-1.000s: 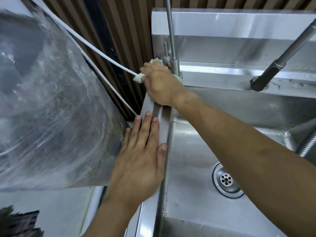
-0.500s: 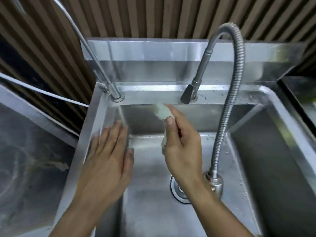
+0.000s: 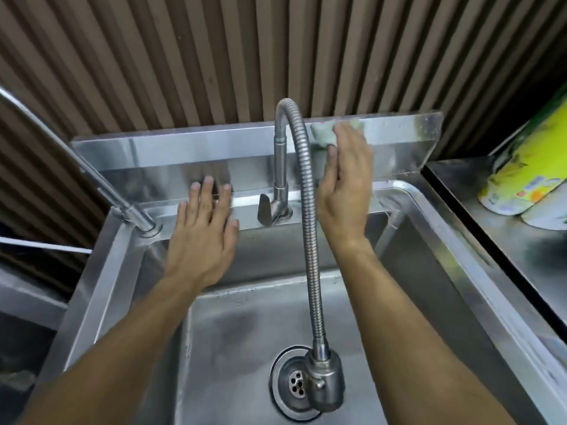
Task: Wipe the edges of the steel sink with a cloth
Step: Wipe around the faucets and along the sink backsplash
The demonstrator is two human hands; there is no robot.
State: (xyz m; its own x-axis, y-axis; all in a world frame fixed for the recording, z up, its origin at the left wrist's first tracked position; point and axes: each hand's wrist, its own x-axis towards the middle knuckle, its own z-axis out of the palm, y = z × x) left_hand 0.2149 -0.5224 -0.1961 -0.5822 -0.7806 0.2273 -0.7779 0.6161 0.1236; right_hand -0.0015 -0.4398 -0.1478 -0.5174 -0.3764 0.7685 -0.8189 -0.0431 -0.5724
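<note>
While right hand (image 3: 345,182) seemingly presses cloth (image 3: 325,131), steel sink (image 3: 184,142), slatted wall (image 3: 214,56)

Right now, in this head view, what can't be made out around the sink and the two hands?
- Cloth: mostly covered by the right hand; its size and fold are hidden.
- Drain: its right part is hidden behind the flexible faucet head.
- Yellow-green packages: cut off by the right frame edge, print blurred.
- Left hand: whether it presses the sink rim or hovers is unclear.
</note>
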